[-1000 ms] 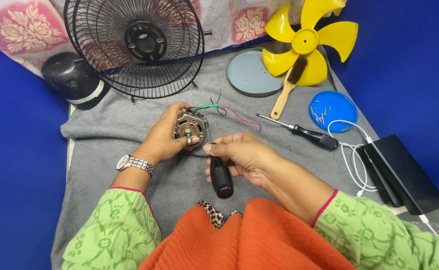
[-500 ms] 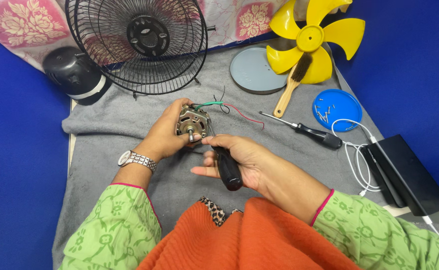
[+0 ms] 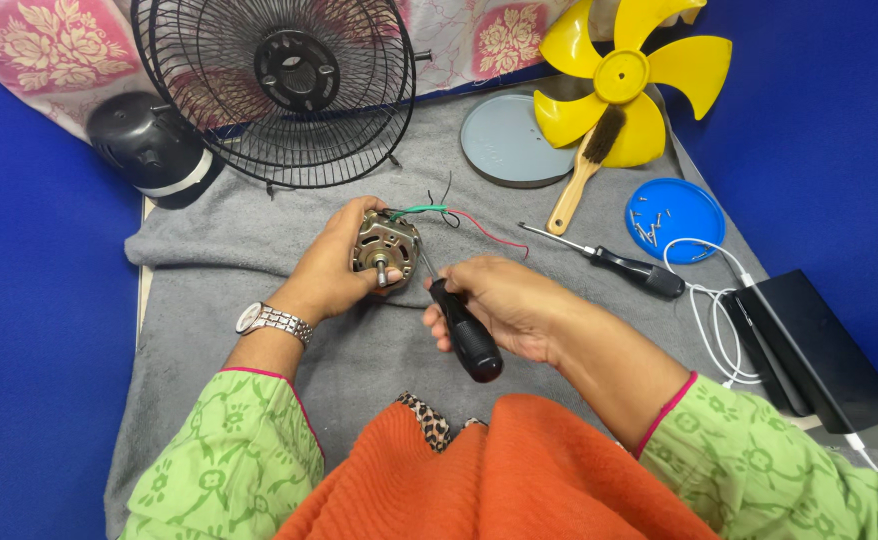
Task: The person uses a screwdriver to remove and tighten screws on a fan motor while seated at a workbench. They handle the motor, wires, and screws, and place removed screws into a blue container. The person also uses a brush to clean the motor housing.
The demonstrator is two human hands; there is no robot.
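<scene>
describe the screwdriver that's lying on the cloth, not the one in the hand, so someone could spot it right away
Start at the yellow fan blade at the top right of the grey cloth, then drop down past the wooden brush leaning on it. The loose screwdriver lies just below, beside the blue lid. Nobody touches it, unlike the one gripped in the right hand.

1. This looks like a makeshift repair bench, a small-appliance fixing spot more than a proper workshop, with blue partition walls [image 3: 19, 300] closing it in.
2. A grey towel [image 3: 239, 240] is spread as the work mat, and a floral cloth [image 3: 39, 40] is draped at the back.
3. Fan parts lie all around: black wire guard [image 3: 274, 85], yellow fan blade [image 3: 624, 75], black motor cover [image 3: 149, 145].
4. The tools say repair too: a spare screwdriver [image 3: 619, 265], a wooden brush [image 3: 581, 170], and a blue lid [image 3: 674, 220] holding loose screws.
</scene>
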